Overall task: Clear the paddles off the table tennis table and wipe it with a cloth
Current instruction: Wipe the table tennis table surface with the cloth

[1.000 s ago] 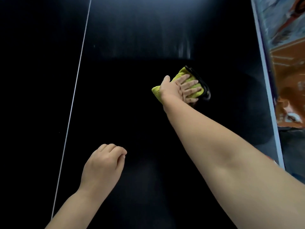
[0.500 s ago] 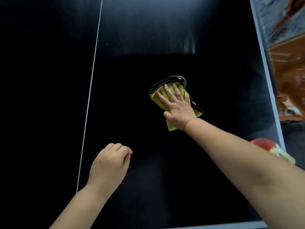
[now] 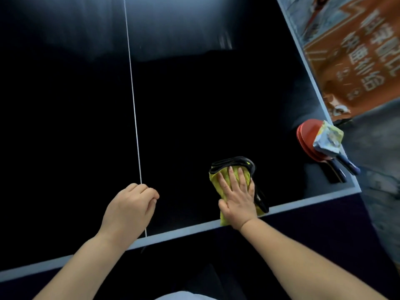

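My right hand (image 3: 237, 194) presses flat, fingers straight, on a yellow cloth with a black edge (image 3: 234, 164) near the front edge of the dark table tennis table (image 3: 194, 105). My left hand (image 3: 131, 207) rests on the table by the white centre line (image 3: 133, 100), its fingers curled and holding nothing. Two red paddles with dark handles (image 3: 307, 139) lie stacked at the table's front right corner, partly under a small crumpled packet (image 3: 329, 139).
The table's pale front edge (image 3: 184, 231) runs across below my hands, and its right edge (image 3: 303, 50) borders an orange printed banner (image 3: 355, 50) on the floor side. Grey floor shows at the far right.
My right hand has dragged the cloth back from the table's middle to the front edge. The paddles at the corner have come into view. My left hand stayed curled on the table.
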Demonstrator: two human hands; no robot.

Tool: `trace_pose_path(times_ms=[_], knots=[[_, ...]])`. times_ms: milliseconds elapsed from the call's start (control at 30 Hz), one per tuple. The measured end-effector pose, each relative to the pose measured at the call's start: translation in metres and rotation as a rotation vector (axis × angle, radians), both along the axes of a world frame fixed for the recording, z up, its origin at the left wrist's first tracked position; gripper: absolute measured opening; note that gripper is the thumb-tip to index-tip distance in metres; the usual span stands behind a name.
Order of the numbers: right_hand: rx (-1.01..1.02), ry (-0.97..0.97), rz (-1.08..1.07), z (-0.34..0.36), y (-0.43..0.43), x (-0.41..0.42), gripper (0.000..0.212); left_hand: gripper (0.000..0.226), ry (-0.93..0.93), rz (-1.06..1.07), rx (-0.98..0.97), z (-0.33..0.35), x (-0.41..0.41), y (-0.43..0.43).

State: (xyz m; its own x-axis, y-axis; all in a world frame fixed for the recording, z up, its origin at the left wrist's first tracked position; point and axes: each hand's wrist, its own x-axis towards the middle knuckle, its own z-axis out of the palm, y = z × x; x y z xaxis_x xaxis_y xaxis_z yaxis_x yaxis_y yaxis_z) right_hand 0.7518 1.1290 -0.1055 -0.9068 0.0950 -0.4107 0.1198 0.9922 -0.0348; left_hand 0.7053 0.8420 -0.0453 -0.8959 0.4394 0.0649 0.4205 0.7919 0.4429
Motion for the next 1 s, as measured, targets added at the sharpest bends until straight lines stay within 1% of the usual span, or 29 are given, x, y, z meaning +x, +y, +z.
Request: trace_pose_path(times_ms=[67, 200, 367, 467, 633, 733, 900, 1000], knots=[[-0.014, -0.035, -0.163, 0.006, -0.027, 0.014, 0.078, 0.032, 0.016, -0.006, 0.012, 0.004, 0.012, -0.013], [-0.089, -0.006, -0.532, 0.006, -0.082, 0.009, 0.078, 0.032, 0.036, -0.001, 0.032, 0.007, 0.023, -0.029], [-0.206, -0.043, -0.87, 0.009, -0.115, -0.048, 0.081, 0.032, 0.022, 0.041, 0.033, 0.003, 0.014, -0.04], [-0.279, -0.023, -1.012, 0.008, -0.122, -0.09, 0.083, 0.032, -0.007, 0.071, 0.02, -0.003, -0.001, -0.041], [-0.344, 0.016, -1.105, 0.008, -0.128, -0.18, 0.084, 0.031, -0.055, 0.1, 0.03, -0.007, -0.036, -0.035], [-0.37, 0.053, -1.11, 0.008, -0.125, -0.235, 0.083, 0.03, -0.056, 0.104, 0.013, -0.01, -0.067, -0.03], [-0.347, 0.082, -0.992, 0.005, -0.118, -0.328, 0.081, 0.012, -0.095, 0.192, 0.004, -0.022, -0.122, -0.023], [-0.265, 0.077, -0.922, 0.003, -0.117, -0.387, 0.081, 0.018, -0.118, 0.248, 0.001, -0.031, -0.15, -0.021]])
